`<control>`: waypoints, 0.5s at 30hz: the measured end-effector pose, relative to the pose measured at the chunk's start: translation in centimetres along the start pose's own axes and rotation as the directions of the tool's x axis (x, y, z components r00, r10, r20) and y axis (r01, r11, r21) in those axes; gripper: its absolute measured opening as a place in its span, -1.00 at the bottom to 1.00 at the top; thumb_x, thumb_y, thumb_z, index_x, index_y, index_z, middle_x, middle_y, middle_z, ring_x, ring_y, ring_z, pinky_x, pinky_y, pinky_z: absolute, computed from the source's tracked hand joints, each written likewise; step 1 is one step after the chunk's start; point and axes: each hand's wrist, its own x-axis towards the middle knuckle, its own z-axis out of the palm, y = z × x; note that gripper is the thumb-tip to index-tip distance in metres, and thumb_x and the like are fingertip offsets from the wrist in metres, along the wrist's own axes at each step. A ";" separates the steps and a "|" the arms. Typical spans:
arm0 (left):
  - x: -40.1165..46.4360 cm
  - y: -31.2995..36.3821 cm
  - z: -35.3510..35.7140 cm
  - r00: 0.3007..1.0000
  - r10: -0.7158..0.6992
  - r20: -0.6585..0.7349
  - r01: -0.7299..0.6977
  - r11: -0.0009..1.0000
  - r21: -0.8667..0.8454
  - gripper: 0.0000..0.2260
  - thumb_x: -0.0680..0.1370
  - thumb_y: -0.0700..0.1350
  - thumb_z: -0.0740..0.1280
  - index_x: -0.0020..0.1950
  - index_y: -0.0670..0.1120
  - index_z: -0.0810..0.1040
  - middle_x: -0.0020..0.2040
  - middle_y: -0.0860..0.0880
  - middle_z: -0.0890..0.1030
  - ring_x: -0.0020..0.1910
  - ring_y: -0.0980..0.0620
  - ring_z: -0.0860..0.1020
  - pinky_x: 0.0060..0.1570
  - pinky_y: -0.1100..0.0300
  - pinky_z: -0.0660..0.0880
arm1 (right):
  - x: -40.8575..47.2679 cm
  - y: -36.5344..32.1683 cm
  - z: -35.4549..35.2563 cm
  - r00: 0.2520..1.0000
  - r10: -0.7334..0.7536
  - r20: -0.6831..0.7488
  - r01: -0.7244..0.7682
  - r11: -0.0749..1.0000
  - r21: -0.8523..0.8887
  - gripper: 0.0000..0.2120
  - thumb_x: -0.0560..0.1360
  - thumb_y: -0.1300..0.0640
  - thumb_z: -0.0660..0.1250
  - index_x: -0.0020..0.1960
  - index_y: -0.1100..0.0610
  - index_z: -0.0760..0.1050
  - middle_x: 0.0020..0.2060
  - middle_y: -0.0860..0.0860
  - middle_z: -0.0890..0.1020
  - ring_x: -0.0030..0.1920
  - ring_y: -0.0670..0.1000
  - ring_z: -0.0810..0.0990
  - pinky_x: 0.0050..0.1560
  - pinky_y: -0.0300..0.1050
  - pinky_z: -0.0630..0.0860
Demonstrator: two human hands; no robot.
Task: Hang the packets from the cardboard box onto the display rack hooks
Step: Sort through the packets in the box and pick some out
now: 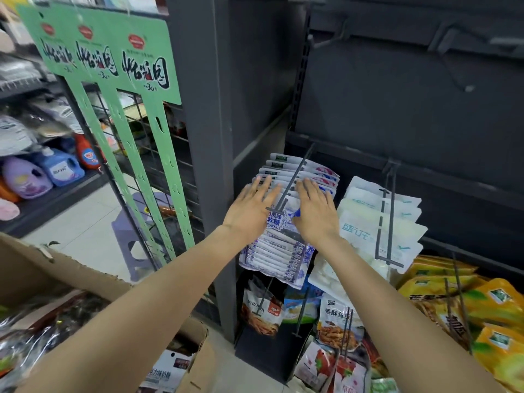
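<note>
Both hands are up on the stack of blue-and-white packets (pixel 280 222) hanging on the hook (pixel 295 177) at centre: left hand (pixel 251 211) flat with fingers straight and spread against the stack's left side, right hand (pixel 316 211) flat against its right, neither one gripping. The hook's rod runs between the two hands, its end bar just at the thumbs. At 3 o'clock, a second hook (pixel 387 222) carries white packets (pixel 368 222), touching the blue stack. At 4 o'clock, yellow packets (pixel 493 307) crowd the rack; at 6, brown snack bags (pixel 262 310) hang below. The cardboard box (pixel 119 285) sits at 8 o'clock under the left forearm, dark packets (pixel 42 336) inside. A green hanger board (pixel 113 61) stands at 10 o'clock, detergent bottles (pixel 42 171) beyond it
</note>
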 end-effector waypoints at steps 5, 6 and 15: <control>-2.2 -0.6 -2.4 0.990 0.052 -0.134 -0.077 0.979 -0.190 -0.49 0.58 -0.28 0.17 0.51 -0.11 0.14 0.50 -0.05 0.18 0.46 0.00 0.21 0.37 0.22 0.22 | -1.1 -1.7 -4.0 0.993 0.010 -0.118 0.039 0.914 0.403 -0.50 0.53 0.32 0.18 0.46 0.12 0.26 0.44 0.02 0.28 0.43 0.02 0.24 0.36 -0.09 0.25; -3.0 -0.9 -3.1 0.990 0.050 -0.134 -0.081 0.969 -0.233 -0.55 0.58 -0.27 0.17 0.48 -0.09 0.24 0.44 -0.03 0.29 0.37 0.00 0.34 0.26 0.16 0.35 | -1.4 -2.5 -4.8 0.985 0.004 -0.170 0.068 0.907 0.415 -0.56 0.54 0.32 0.16 0.40 0.12 0.33 0.37 0.02 0.37 0.38 0.02 0.30 0.30 -0.09 0.31; -13.0 -7.7 -6.7 0.990 -0.133 0.054 0.142 0.958 -0.250 -0.76 0.61 -0.11 0.17 0.21 -0.02 0.54 -0.13 0.01 0.60 -0.17 0.02 0.51 -0.15 0.16 0.48 | -3.6 -13.6 -5.9 0.965 -0.259 0.053 0.206 0.862 0.462 -0.79 0.55 0.22 0.18 0.05 0.04 0.55 -0.03 0.07 0.65 -0.01 0.08 0.60 0.02 0.04 0.54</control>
